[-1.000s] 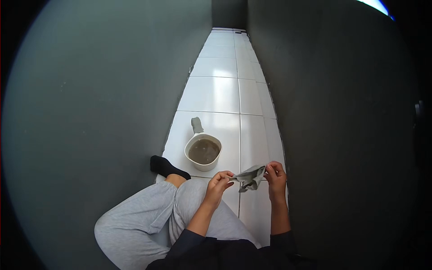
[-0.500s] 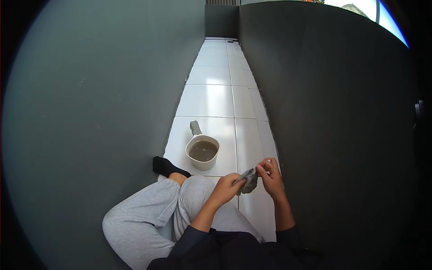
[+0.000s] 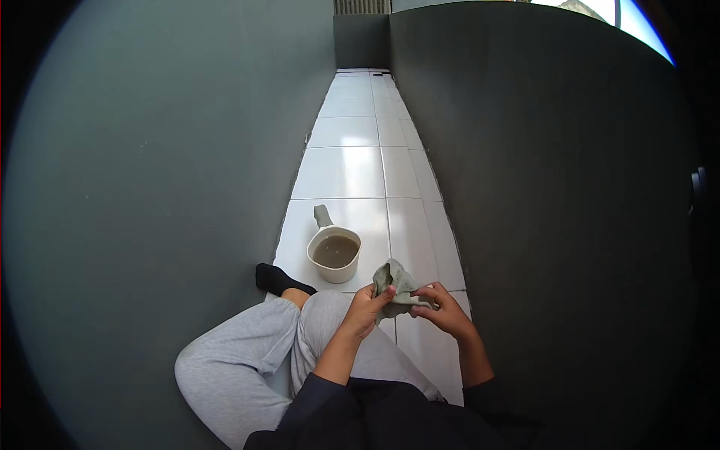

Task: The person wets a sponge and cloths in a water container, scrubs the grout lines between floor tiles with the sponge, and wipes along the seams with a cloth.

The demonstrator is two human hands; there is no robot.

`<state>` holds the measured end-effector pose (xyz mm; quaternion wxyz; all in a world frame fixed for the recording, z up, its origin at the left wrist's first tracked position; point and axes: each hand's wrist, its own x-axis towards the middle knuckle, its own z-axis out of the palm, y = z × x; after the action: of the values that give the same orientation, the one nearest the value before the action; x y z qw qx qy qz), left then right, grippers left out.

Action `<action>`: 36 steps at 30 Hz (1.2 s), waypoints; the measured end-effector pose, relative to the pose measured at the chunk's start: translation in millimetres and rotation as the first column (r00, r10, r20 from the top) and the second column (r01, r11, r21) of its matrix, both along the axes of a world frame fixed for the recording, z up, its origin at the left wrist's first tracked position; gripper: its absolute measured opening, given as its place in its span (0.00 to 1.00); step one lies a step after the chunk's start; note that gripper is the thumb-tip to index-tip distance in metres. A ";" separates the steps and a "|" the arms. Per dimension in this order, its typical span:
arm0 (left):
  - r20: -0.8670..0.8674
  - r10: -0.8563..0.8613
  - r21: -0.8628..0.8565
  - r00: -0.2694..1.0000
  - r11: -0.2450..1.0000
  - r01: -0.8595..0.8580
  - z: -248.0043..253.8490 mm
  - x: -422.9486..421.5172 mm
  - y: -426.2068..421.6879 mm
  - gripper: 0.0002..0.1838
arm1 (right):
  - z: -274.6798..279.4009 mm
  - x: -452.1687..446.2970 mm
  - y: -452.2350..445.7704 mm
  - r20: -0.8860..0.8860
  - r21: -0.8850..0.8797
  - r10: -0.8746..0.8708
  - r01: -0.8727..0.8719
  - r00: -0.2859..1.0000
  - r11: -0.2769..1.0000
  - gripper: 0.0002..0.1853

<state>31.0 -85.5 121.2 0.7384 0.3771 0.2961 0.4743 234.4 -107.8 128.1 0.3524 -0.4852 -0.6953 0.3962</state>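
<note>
My left hand [image 3: 367, 309] pinches the left side of a limp grey-green cloth [image 3: 394, 277], its thumb lying across the front. On the opposite side my right hand [image 3: 444, 309] grips a narrow, drawn-out end of that cloth between thumb and fingers. A fold stands up above my left thumb, with a dark hollow in it. Whether the cloth is a sock or a rag I cannot tell. Beyond my hands, a white water dipper [image 3: 334, 275] sits upright on the floor, holding murky brownish water [image 3: 336, 251]. Something grey [image 3: 322, 216] covers or forms its handle, pointing away from me.
White floor tiles [image 3: 341, 172] run ahead as a narrow passage. Tall dark grey walls rise on the left [image 3: 187, 187] and right [image 3: 570, 187]. My bent leg in light grey trousers [image 3: 232, 360] and a black-socked foot [image 3: 277, 278] lie at the left, near the dipper.
The cloth has gone from bunched between my hands to spread and raised. My right hand has come down and leftward onto its end, and my left hand has shifted slightly left.
</note>
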 end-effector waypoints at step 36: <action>-0.306 0.233 0.099 0.923 0.972 -0.213 -31.9 20.5 0.2 0.13 | -18.1 49.1 2.8 -0.250 -0.164 -0.437 0.407 0.864 0.898 0.18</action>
<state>51.6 -85.3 89.3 0.6104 0.4352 0.4361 0.4979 283.5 -104.9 110.0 0.4994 -0.5825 -0.4929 0.4103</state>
